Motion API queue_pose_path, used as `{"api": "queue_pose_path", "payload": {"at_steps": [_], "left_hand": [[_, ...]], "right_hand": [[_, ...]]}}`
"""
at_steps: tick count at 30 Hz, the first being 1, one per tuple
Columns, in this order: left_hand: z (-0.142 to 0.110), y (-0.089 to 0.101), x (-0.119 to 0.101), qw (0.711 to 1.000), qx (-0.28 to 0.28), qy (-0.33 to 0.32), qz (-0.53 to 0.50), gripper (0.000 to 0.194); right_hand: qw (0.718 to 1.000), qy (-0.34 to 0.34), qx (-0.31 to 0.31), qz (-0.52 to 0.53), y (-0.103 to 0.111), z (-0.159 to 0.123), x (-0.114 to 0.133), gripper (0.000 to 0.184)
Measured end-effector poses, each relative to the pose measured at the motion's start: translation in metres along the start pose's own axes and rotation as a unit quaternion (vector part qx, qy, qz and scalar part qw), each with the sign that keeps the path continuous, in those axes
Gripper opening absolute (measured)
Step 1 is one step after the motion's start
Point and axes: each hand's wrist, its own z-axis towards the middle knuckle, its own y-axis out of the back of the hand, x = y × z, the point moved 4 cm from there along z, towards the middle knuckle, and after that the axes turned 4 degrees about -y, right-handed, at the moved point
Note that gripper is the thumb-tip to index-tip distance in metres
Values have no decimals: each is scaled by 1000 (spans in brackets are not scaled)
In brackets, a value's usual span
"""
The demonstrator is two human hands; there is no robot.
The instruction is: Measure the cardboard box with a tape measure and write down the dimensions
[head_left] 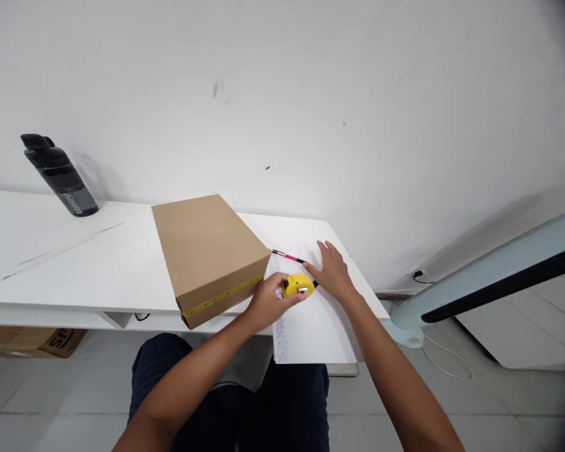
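My left hand [268, 303] is closed around a yellow tape measure [297, 285], just off the right corner of a brown cardboard box [207, 242]. The tape's yellow blade [223, 294] runs along the box's front side. Over the white paper [311, 333], my right hand [332, 271] is open with its fingers spread. Its thumb is by the end of a red and black pen [287, 255]; whether they touch I cannot tell. Handwriting covers the paper's left margin, and its lower edge hangs past the table's front.
A black bottle [61, 176] stands at the left on the white table [98, 263], which backs onto a wall. Another cardboard box [32, 341] lies below at the left. To the right rise a pale blue panel [494, 270] and a cable [452, 358] on the floor.
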Motion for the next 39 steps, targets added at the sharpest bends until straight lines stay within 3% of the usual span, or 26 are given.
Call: {"api": "queue_pose_path", "payload": {"at_steps": [3, 7, 11, 14, 16, 18, 19, 22, 24, 26, 28, 30, 35, 39], "left_hand": [[34, 15, 9, 999, 17, 9, 46, 37], [57, 32, 26, 990, 86, 10, 109, 37], [66, 35, 34, 980, 123, -4, 158, 34], [71, 34, 33, 974, 127, -16, 189, 35], [74, 33, 32, 970, 127, -24, 206, 33], [75, 32, 32, 966, 125, -35, 223, 31], [75, 31, 32, 964, 122, -41, 233, 30], [73, 29, 31, 956, 104, -54, 269, 28], [73, 26, 32, 950, 101, -55, 290, 28], [76, 24, 33, 945, 111, -52, 303, 28], [82, 23, 35, 941, 130, -49, 307, 29], [90, 24, 37, 938, 149, -50, 309, 32], [109, 24, 41, 932, 164, -70, 317, 27], [110, 24, 42, 931, 160, -81, 317, 24]], "right_hand": [[1000, 13, 9, 1, -24, 9, 5, 58], [999, 12, 20, 24, -43, 7, 3, 32], [998, -5, -8, 59, -43, 8, -1, 22], [991, -28, -85, 97, -30, 6, 3, 29], [964, -29, -173, 198, -15, 1, 9, 35], [909, -30, -232, 345, -1, -7, 16, 46], [879, -39, -233, 414, 2, -11, 19, 50], [833, -82, -141, 529, 0, -19, 27, 41], [855, -64, -108, 503, -4, -25, 30, 39], [903, 2, -131, 410, -6, -31, 32, 41], [930, 57, -161, 324, -10, -35, 33, 41], [938, 58, -147, 308, -15, -36, 32, 40], [928, 11, 37, 371, -26, -32, 38, 29], [925, 18, 119, 360, -26, -31, 44, 18]]}}
